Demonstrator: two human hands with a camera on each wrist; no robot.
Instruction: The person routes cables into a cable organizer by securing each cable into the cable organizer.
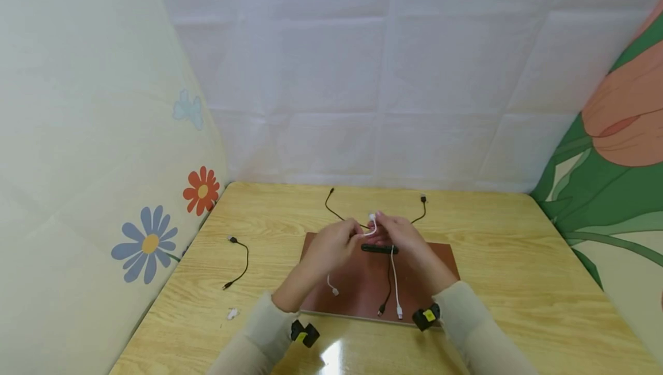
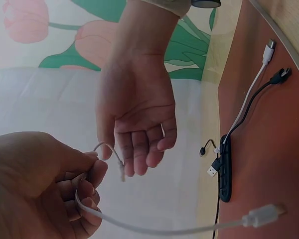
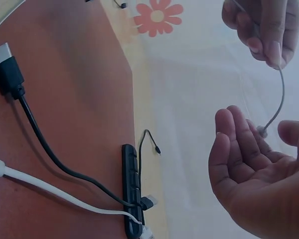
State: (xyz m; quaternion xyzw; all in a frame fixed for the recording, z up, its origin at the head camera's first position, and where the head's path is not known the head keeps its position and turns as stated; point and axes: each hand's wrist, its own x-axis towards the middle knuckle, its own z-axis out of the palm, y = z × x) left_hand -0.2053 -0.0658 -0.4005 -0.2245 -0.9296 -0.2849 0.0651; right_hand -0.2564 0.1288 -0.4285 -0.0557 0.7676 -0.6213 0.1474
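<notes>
White cable [image 2: 139, 226]: I see the left hand [image 1: 331, 245] pinching it between curled fingers and thumb, with the cable looping above the fingers and a short end hanging down toward the right hand [image 1: 401, 237]. In the left wrist view the rest of this cable runs out at 4 o'clock to a white plug [image 2: 261, 216] above the brown mat [image 1: 430, 260].

The right hand is spread, palm up, fingers relaxed and slightly bent. The hanging cable tip [image 3: 261, 131] sits just at its fingertips [image 3: 236, 124]; I cannot tell whether it touches them. Both hands hover over the far half of the mat, just beside each other.

Directly below the hands, at 6 o'clock, a black cable clip strip [image 1: 380, 249] lies on the mat. A second white cable [image 1: 396, 283] and a black cable [image 1: 387, 286] pass through it and run toward the near edge of the mat, their plugs side by side there.

Beyond the hands, at 12 o'clock, further black leads [image 1: 331, 205] lie on the wooden table [image 1: 518, 260]. At 9 o'clock, well apart from the mat, a short black cable [image 1: 239, 263] lies curved on the wood, with a small white piece [image 1: 232, 313] near the table edge at 8 o'clock. Each wrist carries a black camera mount [image 1: 427, 316] over a pale sleeve [image 1: 471, 320].
</notes>
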